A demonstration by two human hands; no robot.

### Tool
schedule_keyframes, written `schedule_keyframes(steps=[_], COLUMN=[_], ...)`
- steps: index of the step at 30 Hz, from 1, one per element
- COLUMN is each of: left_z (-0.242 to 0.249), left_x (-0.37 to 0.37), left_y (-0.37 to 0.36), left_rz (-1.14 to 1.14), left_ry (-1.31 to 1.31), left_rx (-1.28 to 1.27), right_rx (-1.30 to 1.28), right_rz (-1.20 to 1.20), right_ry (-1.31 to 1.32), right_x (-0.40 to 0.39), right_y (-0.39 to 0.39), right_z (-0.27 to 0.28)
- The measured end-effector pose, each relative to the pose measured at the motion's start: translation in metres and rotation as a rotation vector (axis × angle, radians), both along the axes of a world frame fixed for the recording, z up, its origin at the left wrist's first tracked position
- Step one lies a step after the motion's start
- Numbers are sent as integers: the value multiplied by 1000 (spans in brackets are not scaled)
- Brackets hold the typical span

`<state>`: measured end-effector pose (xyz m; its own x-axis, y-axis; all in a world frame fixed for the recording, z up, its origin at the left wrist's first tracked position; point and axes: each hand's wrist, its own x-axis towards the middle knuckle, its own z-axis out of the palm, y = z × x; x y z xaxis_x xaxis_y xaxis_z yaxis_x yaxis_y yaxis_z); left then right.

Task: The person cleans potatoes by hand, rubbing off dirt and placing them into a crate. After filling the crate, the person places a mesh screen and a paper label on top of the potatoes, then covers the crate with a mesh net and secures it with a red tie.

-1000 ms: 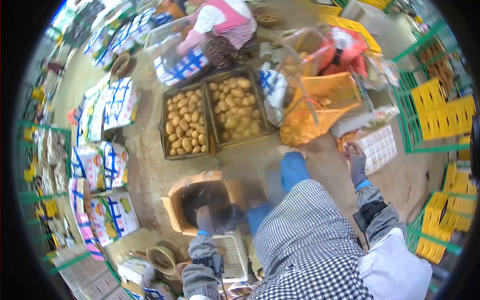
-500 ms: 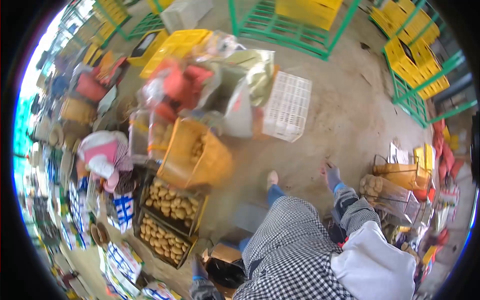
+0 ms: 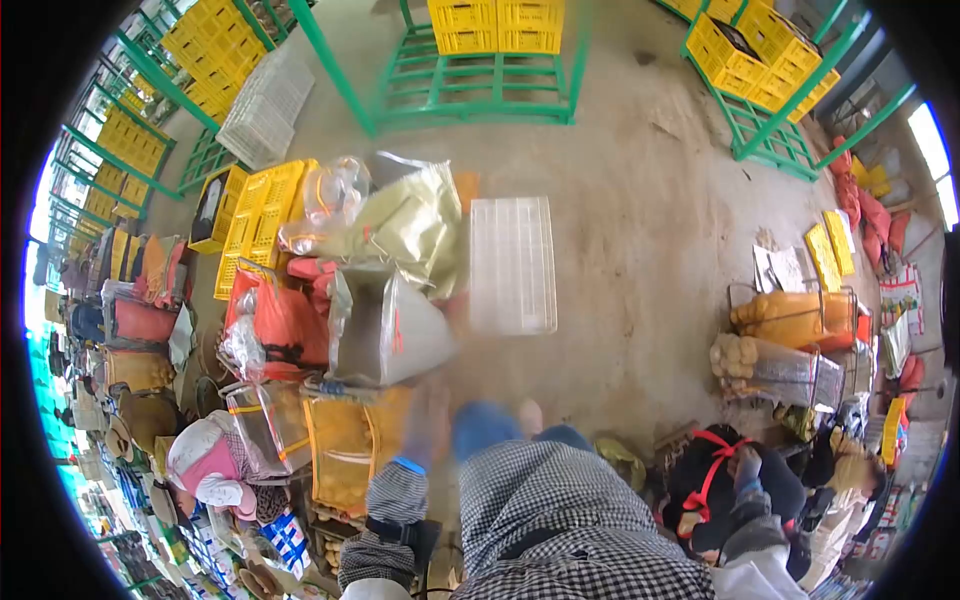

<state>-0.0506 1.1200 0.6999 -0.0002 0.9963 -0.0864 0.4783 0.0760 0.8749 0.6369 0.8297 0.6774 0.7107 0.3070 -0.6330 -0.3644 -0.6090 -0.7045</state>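
Observation:
My left hand (image 3: 428, 415) is stretched forward beside an orange mesh bag (image 3: 340, 455) held open on a frame. It is smeared by motion, and whether it touches the bag cannot be made out. A checkered sleeve with a blue cuff covers that arm. Down at my right side, my right hand (image 3: 745, 466) is close to a person in black (image 3: 715, 460) with red straps. Its fingers are too small and partly hidden to read. An open silver-grey bag (image 3: 385, 320) stands just ahead of my left hand.
A white plastic crate (image 3: 512, 265) lies on the floor ahead. Yellow crates (image 3: 265, 220) stand left, beyond a red bag (image 3: 290, 320). A green metal rack (image 3: 470, 85) is at the back. Another person (image 3: 225, 460) works at left; framed bags (image 3: 790, 315) stand at right.
The view has shifted and my body has turned. My left hand has moved forward from the potato crates to beside the orange bag. My right hand has dropped back beside the person in black.

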Motion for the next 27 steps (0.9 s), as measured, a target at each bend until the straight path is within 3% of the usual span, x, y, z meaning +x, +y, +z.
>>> schedule_keyframes(steps=[5,8,11,13,15,17,19,20,23,25,27], left_z=[27,37,-35,-24,6,46,42,37,-32,-55,-83], left_x=[22,20,22,48,76,102,128,147,187,218,233], left_y=[50,98,145,171,206,235,265,279,320,348,353], left_rz=[-117,-256,-304,-259,-252,-287,-293,-291,-373,-231,-91], left_ry=[107,74,183,-29,-106,-58,-79,-96,144,124,80], left_rx=[-172,-218,-83,-115,-124,-128,-165,-187,66,-96,-168], right_rx=[-175,88,190,164,195,61,-27,-88,-146,-126,-216], right_rz=[97,501,225,311,440,437,465,468,534,503,452], right_ry=[-4,-167,-99,-160,-240,-258,-319,-257,-148,-136,-22], right_x=[-64,-61,-108,-114,-93,-84,-17,-9,27,96,141], right_y=[65,102,172,190,206,233,222,241,289,301,348], right_z=[4,-17,14,18,-13,-4,-54,-38,-10,-51,-35])
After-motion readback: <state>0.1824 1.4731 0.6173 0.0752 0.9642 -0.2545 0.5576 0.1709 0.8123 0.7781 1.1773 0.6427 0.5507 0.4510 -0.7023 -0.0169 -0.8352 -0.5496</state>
